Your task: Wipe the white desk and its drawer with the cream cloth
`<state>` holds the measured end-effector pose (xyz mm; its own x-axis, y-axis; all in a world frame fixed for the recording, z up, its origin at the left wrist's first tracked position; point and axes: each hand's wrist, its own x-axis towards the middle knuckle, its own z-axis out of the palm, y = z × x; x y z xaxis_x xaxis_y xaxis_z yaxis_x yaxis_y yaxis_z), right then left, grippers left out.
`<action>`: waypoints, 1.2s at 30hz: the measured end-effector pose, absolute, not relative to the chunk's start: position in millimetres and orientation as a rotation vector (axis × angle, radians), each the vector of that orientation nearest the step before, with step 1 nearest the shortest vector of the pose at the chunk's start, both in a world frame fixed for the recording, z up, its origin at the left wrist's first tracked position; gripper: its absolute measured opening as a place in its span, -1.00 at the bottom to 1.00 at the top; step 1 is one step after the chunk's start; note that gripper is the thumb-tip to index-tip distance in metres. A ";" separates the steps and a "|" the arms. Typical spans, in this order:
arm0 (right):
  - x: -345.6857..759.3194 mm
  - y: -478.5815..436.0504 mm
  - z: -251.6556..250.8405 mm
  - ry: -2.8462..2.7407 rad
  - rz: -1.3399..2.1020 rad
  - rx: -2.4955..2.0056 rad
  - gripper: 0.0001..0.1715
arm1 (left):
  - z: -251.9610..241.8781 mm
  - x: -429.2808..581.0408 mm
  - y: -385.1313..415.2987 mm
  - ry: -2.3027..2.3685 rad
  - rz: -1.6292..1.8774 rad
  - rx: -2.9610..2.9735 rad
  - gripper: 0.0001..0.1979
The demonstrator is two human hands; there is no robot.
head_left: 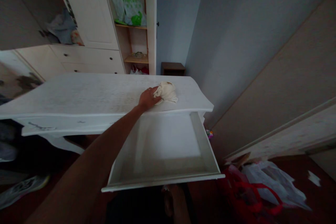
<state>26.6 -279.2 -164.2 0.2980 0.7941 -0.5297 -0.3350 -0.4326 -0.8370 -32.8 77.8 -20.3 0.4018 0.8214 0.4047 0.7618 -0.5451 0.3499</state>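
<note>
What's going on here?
A person's left hand holds a crumpled pale cloth on top of a white desk. Below it, one desk drawer stands pulled out. The right hand is low, near the drawer's front edge; too dim to tell its grip. A white plastic bag lies on the floor to the right.

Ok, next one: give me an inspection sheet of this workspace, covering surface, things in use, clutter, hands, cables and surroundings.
Surface: table, white, with greyish marks on top.
Things in use: cloth, bunched on the table; drawer, pulled open.
Clutter: red bag and white bag on the floor.
Hands: left hand holds the cloth; right hand is below the drawer front, grip unclear.
Cables: nothing seen for certain.
Surroundings: wardrobe and shelves beyond the table; shoe at lower left.
</note>
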 end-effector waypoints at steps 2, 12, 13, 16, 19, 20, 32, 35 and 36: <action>24.9 -283.8 -164.0 -0.456 1.373 -1.531 -0.64 | -19.5 -36.5 69.8 1.440 0.913 2.443 -0.47; 26.7 -287.5 -165.7 -0.557 1.431 -1.556 -0.64 | -34.9 -93.6 -37.4 1.277 1.180 2.247 -0.52; 27.1 -287.8 -165.7 -0.565 1.437 -1.558 -0.64 | -37.0 -103.7 -49.6 1.358 1.160 2.272 -0.53; 27.8 -288.7 -166.2 -0.586 1.456 -1.565 -0.64 | -40.3 -130.1 -78.0 1.682 0.988 2.346 -0.55; 28.2 -289.5 -169.1 -0.593 1.475 -1.570 -0.64 | -38.8 -140.8 -92.8 1.930 0.827 2.362 -0.51; 28.5 -289.5 -170.9 -0.592 1.482 -1.572 -0.64 | -38.4 -139.4 -95.0 1.981 0.765 2.368 -0.49; 22.8 -279.7 -201.1 -0.424 1.466 -1.472 -0.32 | -85.3 -50.2 -62.4 1.644 0.129 2.603 -0.27; 19.1 -280.2 -202.2 -0.320 1.481 -1.403 -0.32 | -89.2 -33.8 -51.1 1.433 0.209 2.663 -0.47; 18.5 -280.6 -203.0 -0.313 1.493 -1.410 -0.32 | -90.0 -26.7 -48.2 1.361 0.244 2.687 -0.52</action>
